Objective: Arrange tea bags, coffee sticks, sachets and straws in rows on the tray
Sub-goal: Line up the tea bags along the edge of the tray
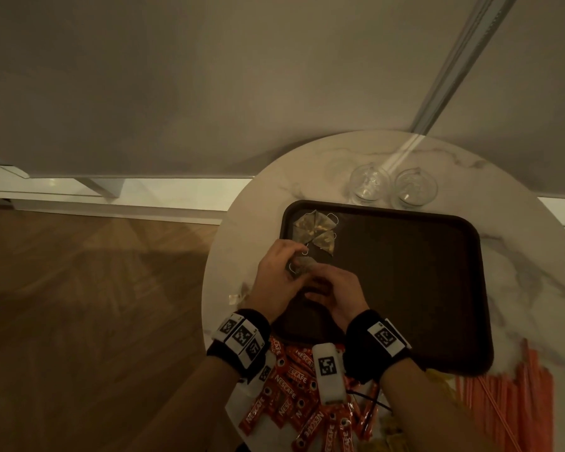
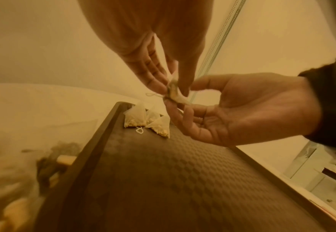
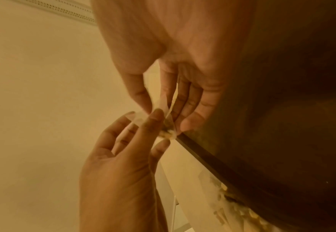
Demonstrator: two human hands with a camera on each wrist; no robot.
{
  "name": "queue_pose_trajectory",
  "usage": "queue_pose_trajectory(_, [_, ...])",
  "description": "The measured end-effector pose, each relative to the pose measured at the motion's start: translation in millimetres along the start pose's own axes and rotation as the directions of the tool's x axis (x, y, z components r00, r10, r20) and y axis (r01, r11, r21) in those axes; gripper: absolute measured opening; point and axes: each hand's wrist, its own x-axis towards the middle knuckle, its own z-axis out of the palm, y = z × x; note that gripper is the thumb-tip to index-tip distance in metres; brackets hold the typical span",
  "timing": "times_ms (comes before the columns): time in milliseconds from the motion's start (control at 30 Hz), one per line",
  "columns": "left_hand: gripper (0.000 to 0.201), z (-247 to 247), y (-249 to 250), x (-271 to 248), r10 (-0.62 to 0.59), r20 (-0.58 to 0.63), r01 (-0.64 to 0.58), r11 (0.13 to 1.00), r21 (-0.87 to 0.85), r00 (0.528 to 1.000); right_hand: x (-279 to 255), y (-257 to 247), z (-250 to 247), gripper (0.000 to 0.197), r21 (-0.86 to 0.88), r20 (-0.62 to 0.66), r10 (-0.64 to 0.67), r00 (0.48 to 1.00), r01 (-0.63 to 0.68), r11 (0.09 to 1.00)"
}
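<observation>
A dark brown tray (image 1: 405, 288) lies on a round marble table (image 1: 519, 275). Three pyramid tea bags (image 1: 313, 228) sit together in the tray's far left corner, also seen in the left wrist view as tea bags (image 2: 141, 119). Over the tray's left edge, both hands hold one more tea bag (image 2: 175, 92). My left hand (image 1: 282, 272) pinches it from the left, and my right hand (image 1: 335, 288) pinches it from the right with thumb and fingertips. In the right wrist view the held tea bag (image 3: 168, 131) hangs between the two sets of fingertips.
A pile of red Nescafe coffee sticks (image 1: 291, 386) lies at the table's near edge under my wrists. Orange straws (image 1: 509, 402) lie at the near right, with yellow sachets (image 1: 437, 378) beside them. Two glasses (image 1: 369, 184) stand behind the tray. A loose tea bag (image 1: 238, 295) lies left of it.
</observation>
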Motion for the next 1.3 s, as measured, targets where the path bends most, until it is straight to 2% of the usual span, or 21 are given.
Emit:
queue_pose_trajectory(67, [0.047, 1.8, -0.4, -2.7, -0.012, 0.041, 0.015, 0.998, -0.064, 0.999, 4.2, 2.6, -2.8, 0.019, 0.038, -0.037, 0.024, 0.999, -0.023, 0.999])
queue_pose_trajectory(133, [0.049, 1.6, -2.8, -4.9, -0.066, 0.027, 0.069, 0.99, -0.126, 0.997, 7.5, 4.7, -6.3, 0.016, 0.112, -0.054, 0.058, 0.997, -0.052, 0.992])
queue_pose_trajectory(200, [0.041, 1.7, -7.0, -5.3, -0.218, 0.006, 0.216, 0.962, -0.168, 0.976, 10.5, 6.4, -9.9, 0.017, 0.168, -0.052, 0.079, 0.995, -0.07, 0.983])
queue_pose_trajectory(267, [0.027, 1.7, -11.2, -2.5, -0.413, 0.095, 0.424, 0.878, -0.221, 0.906, 13.4, 7.9, -11.7, 0.017, 0.162, -0.049, 0.07, 0.996, -0.062, 0.985])
queue_pose_trajectory(333, [0.022, 3.8, -13.7, -0.1, -0.504, 0.23, 0.552, 0.793, -0.258, 0.832, 16.0, 9.5, -12.7, 0.016, 0.106, -0.061, 0.048, 0.997, -0.041, 0.994])
queue_pose_trajectory(400, [0.018, 5.9, -14.7, 3.7, -0.533, 0.261, 0.592, 0.754, -0.286, 0.805, 18.1, 9.8, -13.6, 0.014, 0.056, -0.068, 0.028, 0.997, -0.024, 0.998])
queue_pose_trajectory(500, [0.014, 9.9, -20.3, 10.4, -0.583, 0.236, 0.629, 0.72, -0.294, 0.778, 22.5, 8.3, -14.8, 0.011, -0.013, -0.076, 0.018, 0.997, -0.019, 1.0])
queue_pose_trajectory(600, [0.014, 12.2, -29.4, 16.3, -0.621, 0.229, 0.662, 0.69, -0.293, 0.75, 30.6, 3.6, -15.5, 0.009, -0.179, -0.095, -0.003, 0.995, -0.015, 0.984])
queue_pose_trajectory(667, [0.013, 14.1, -34.7, 20.6, -0.619, 0.209, 0.654, 0.717, -0.242, 0.757, 35.8, -0.4, -17.5, 0.01, -0.328, -0.089, 0.002, 0.996, -0.031, 0.944])
queue_pose_trajectory(733, [0.011, 15.3, -38.1, 25.4, -0.581, 0.18, 0.604, 0.786, -0.129, 0.794, 42.6, -2.2, -20.7, 0.013, -0.475, -0.081, 0.022, 0.996, -0.058, 0.878])
queue_pose_trajectory(800, [0.012, 14.2, -38.8, 29.7, -0.521, 0.164, 0.52, 0.853, 0.054, 0.838, 48.8, -3.5, -25.4, 0.015, -0.587, -0.083, 0.022, 0.996, -0.067, 0.807])
queue_pose_trajectory(900, [0.022, 7.6, -37.8, 30.3, -0.451, 0.164, 0.396, 0.874, 0.282, 0.878, 53.7, -3.4, -32.7, 0.018, -0.684, -0.077, -0.019, 0.997, -0.039, 0.728])
queue_pose_trajectory(1000, [0.02, -0.4, -38.3, 29.8, -0.392, 0.135, 0.333, 0.884, 0.328, 0.91, 53.8, -1.8, -38.0, 0.018, -0.767, -0.029, -0.067, 0.997, 0.021, 0.641])
queue_pose_trajectory(1067, [0.017, -2.5, -41.3, 29.0, -0.361, 0.174, 0.272, 0.879, 0.392, 0.916, 56.0, -0.9, -37.0, 0.017, -0.821, 0.023, -0.078, 0.997, 0.064, 0.567])
queue_pose_trajectory(1200, [0.019, 4.3, -45.6, 26.8, -0.335, 0.318, 0.13, 0.841, 0.525, 0.887, 64.9, 0.4, -27.6, 0.02, -0.903, 0.089, -0.106, 0.99, 0.125, 0.411])
queue_pose_trajectory(1300, [0.021, 9.3, -48.2, 29.7, -0.331, 0.33, 0.094, 0.818, 0.568, 0.884, 69.8, -2.8, -20.4, 0.011, -0.919, 0.098, -0.116, 0.988, 0.134, 0.371])
